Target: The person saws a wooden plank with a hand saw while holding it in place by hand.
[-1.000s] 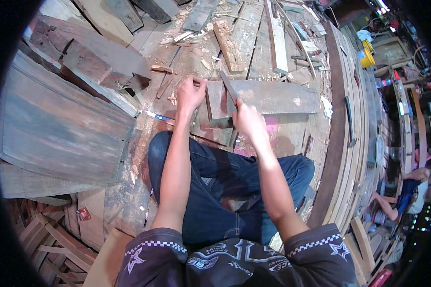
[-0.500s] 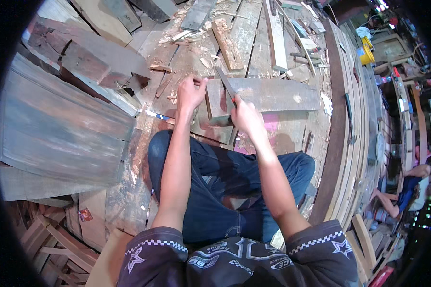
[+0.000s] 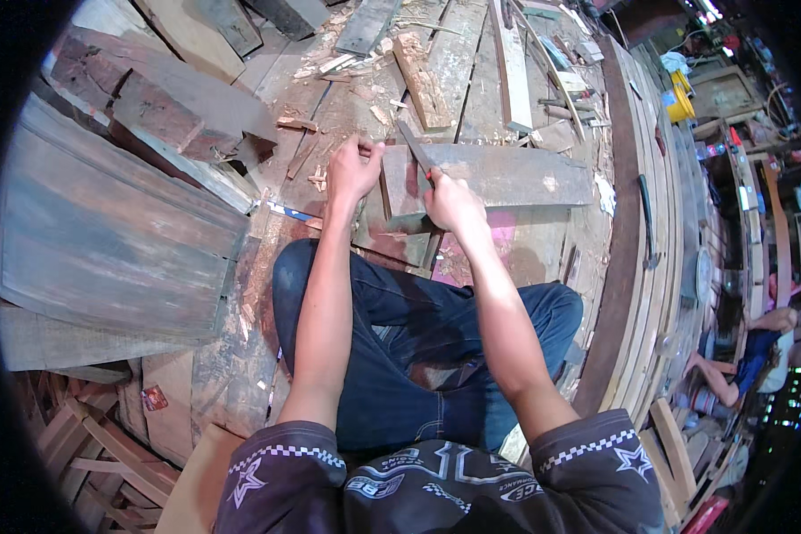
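A broad grey plank (image 3: 516,175) lies crosswise on the floorboards in front of my crossed legs. My right hand (image 3: 455,204) is closed around the lower end of a long, narrow metal blade (image 3: 416,149). The blade slants up and left over the plank's left part; its exact kind is unclear. At the plank's left end, my left hand (image 3: 354,171) has its thumb and fingers pinched together. Whatever is between those fingertips, if anything, is too small to make out. A dark, narrow strip of wood (image 3: 384,194) shows at that end, below the fingertips.
Wood chips and a rough, split block (image 3: 421,84) lie beyond the plank. Heavy timbers (image 3: 165,111) and a wide weathered board (image 3: 120,227) crowd the left. A dark-handled tool (image 3: 647,221) rests on the slats at right. Farther right, another person (image 3: 748,360) sits.
My right hand and the blade have shifted slightly left and up over the plank. My left hand keeps its pinch at the plank's end, with only a slight shift.
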{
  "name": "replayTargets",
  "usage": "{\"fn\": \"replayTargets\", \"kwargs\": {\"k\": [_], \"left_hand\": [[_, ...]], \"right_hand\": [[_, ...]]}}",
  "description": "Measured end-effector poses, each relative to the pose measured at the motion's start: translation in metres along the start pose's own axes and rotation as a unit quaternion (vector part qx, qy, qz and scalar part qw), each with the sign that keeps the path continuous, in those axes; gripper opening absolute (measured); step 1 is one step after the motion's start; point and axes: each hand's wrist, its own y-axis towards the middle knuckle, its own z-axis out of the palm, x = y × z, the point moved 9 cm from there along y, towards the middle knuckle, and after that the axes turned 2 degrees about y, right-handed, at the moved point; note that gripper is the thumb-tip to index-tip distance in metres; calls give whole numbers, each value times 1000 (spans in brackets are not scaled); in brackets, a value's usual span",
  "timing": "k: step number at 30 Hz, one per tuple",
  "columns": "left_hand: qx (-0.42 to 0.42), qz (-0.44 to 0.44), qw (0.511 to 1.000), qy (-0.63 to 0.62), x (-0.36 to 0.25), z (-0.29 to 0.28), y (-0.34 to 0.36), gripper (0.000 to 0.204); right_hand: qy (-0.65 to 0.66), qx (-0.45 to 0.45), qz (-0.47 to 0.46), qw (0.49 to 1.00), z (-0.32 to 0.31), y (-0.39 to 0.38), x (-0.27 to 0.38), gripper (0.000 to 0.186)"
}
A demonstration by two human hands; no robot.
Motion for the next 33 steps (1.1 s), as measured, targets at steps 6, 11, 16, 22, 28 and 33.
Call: {"fn": "replayTargets", "kwargs": {"k": [6,11,16,22,28,33], "left_hand": [[-13,31,999,-15,-7,-8,-3,32],[-8,35,999,5,-9,-5,-1,32],[-2,23,1000,-16,-7,-1,-2,29],[-14,31,999,-14,-8,-8,-2,32],[-15,40,999,-23,0,5,2,29],[-22,34,999,7,-2,-4,-2,30]], "right_hand": [[-5,47,27,999,-6,-70,-8,40],[10,21,22,999,-6,-30,2,40],[2,31,-24,999,-9,15,-10,38],[24,56,-11,998,-32,-65,-17,37],[-8,33,-3,999,-23,-9,-2,36],[-28,75,10,997,-19,7,0,37]]}}
